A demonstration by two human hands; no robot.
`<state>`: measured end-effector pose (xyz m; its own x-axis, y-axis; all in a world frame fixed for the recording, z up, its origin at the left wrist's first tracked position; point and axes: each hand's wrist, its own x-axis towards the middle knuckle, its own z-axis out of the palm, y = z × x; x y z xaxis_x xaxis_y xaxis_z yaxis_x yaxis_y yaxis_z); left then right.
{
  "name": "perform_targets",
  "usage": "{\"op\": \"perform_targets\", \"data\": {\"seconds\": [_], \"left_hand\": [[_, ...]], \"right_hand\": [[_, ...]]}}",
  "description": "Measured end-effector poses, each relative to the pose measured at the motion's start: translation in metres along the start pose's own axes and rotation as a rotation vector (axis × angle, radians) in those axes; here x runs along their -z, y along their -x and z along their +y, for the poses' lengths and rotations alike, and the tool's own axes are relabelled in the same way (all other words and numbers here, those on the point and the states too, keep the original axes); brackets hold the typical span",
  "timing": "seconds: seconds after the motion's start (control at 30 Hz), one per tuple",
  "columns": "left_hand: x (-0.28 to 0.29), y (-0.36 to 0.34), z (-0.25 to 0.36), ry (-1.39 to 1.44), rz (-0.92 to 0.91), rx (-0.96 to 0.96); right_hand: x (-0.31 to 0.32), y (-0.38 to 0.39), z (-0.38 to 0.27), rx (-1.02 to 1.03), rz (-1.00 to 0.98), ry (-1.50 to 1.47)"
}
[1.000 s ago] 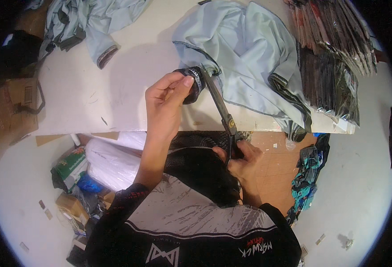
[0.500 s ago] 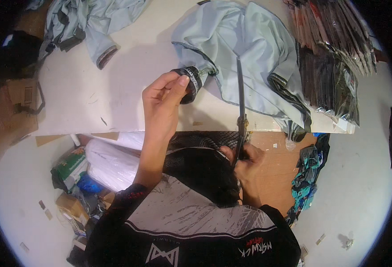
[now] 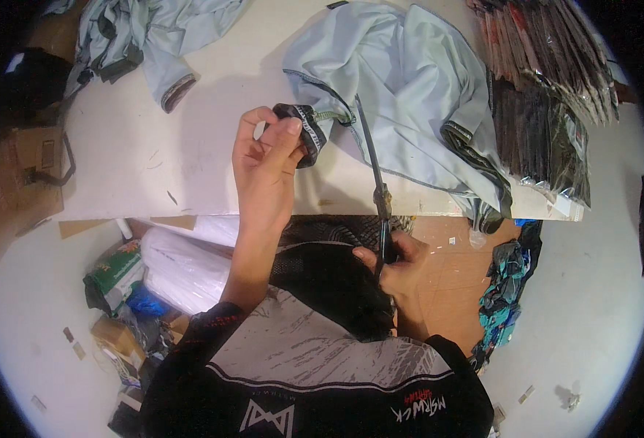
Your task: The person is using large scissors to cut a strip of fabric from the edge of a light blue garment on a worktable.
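A pale blue-grey garment (image 3: 402, 95) with dark seams lies crumpled over the right half of the white table. My left hand (image 3: 265, 164) pinches its dark cuff (image 3: 309, 135) between thumb and fingers, lifted off the tabletop at the garment's left side. In my right hand (image 3: 402, 266), by the table's front edge, is a pair of long dark scissors (image 3: 372, 157), gripped by the handles. Their blades point away from me and look closed, with the tip beside the seam close to the cuff. Whether the tip touches the cloth I cannot tell.
A second pale garment (image 3: 158, 44) lies at the table's far left. Stacked plastic-wrapped packets (image 3: 541, 95) fill the far right. Below the front edge sit a white wrapped bundle (image 3: 183, 266), a cardboard box (image 3: 121, 339) and dark and teal bags (image 3: 501, 292).
The scissors have swung left, their tip moving from over the garment's middle to near the cuff. My left hand has turned the cuff slightly, and its fingers have shifted.
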<state>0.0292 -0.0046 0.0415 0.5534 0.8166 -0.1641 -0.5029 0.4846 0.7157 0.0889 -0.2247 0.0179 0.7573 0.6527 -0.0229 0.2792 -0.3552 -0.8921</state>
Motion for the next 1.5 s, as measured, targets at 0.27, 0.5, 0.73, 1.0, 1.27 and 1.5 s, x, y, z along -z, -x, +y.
{"op": "perform_targets", "data": {"seconds": [0.27,0.5,0.73,1.0,1.27,1.5], "left_hand": [[0.008,-0.001,-0.003,-0.074,0.017,-0.031],[0.009,-0.001,-0.011,-0.210,0.031,-0.160],[0.012,-0.005,-0.012,-0.159,0.091,-0.162],[0.008,-0.002,-0.008,-0.133,0.052,-0.131],[0.006,0.001,-0.006,-0.274,-0.008,-0.146],[-0.003,0.010,-0.007,-0.399,-0.031,-0.060]], "right_hand": [[-0.001,-0.003,-0.002,-0.015,-0.030,0.026],[-0.001,-0.006,-0.009,0.036,-0.065,0.124],[-0.002,-0.005,-0.007,0.054,-0.041,0.089],[-0.001,-0.004,-0.005,0.035,-0.043,0.080],[0.001,-0.002,-0.009,-0.160,-0.109,-0.116],[-0.033,-0.073,-0.058,-0.164,0.154,-0.773]]}}
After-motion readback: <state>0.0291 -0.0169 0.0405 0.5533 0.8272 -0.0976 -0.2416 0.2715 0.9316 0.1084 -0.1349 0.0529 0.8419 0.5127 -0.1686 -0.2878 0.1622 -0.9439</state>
